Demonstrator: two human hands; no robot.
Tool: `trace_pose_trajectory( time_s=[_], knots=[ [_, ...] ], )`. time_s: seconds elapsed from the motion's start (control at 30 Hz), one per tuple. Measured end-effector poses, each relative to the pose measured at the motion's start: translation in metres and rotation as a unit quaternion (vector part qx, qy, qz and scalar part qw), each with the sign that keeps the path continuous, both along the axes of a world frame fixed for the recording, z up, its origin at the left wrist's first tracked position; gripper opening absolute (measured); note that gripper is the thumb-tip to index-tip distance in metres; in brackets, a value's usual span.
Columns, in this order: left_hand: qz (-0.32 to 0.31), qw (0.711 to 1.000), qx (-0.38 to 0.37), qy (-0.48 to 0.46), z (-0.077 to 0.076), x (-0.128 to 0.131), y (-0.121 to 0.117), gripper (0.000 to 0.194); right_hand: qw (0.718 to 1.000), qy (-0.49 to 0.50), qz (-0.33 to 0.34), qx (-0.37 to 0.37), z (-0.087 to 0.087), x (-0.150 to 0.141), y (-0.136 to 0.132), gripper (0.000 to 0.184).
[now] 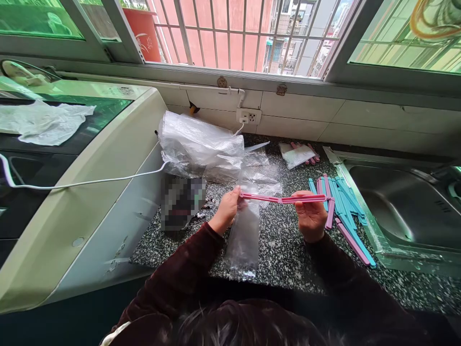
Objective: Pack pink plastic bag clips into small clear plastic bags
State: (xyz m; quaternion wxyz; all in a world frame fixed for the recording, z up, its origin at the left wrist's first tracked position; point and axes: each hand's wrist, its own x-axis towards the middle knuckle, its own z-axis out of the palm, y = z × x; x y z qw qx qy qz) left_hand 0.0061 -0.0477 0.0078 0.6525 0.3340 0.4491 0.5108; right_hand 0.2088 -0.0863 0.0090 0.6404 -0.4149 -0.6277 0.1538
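A long, thin pink plastic sealing clip [264,197] is stretched between my two hands, with a joint near its middle. My left hand [227,207] pinches its left end. Around its right half my right hand [310,216] is closed, and the clip's far end sticks out beyond the fingers. Under the clip a clear plastic bag [243,242] lies flat on the speckled counter [281,254]. To the right of my right hand is a loose pile of blue strips [345,204] and pink strips [352,241], several of each.
A large crumpled clear plastic bag [201,144] lies at the back, beside a blurred dark object [182,204]. A small white packet [296,154] rests near the wall. On the right is a steel sink [392,206]; a washing machine [108,158] stands left, a white cord [90,182] crossing it.
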Motion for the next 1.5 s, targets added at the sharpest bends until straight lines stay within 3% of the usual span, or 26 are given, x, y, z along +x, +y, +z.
trace_pose_trajectory(
  time_s=[0.57,0.87,1.2,1.37,1.5],
  knots=[
    [0.032,0.999,-0.021,-0.028,0.005,-0.002,0.003,0.047,0.995,0.082,0.049,-0.012,-0.005,-0.005,0.001,0.013],
    [0.036,0.999,-0.026,-0.021,0.000,-0.003,0.004,0.044,0.993,0.092,0.061,-0.035,-0.006,-0.005,0.000,0.012],
    [0.022,0.999,-0.035,0.012,0.001,-0.002,0.006,0.043,0.997,-0.048,0.055,0.009,-0.009,0.003,0.006,0.017],
    [0.005,0.999,-0.029,0.035,-0.003,0.000,0.004,0.043,0.982,-0.178,0.046,0.051,-0.008,0.001,0.009,0.027],
    [-0.004,0.999,-0.025,0.038,-0.004,-0.001,0.003,0.043,0.975,-0.208,0.044,0.056,-0.007,-0.001,0.009,0.023]
  ],
)
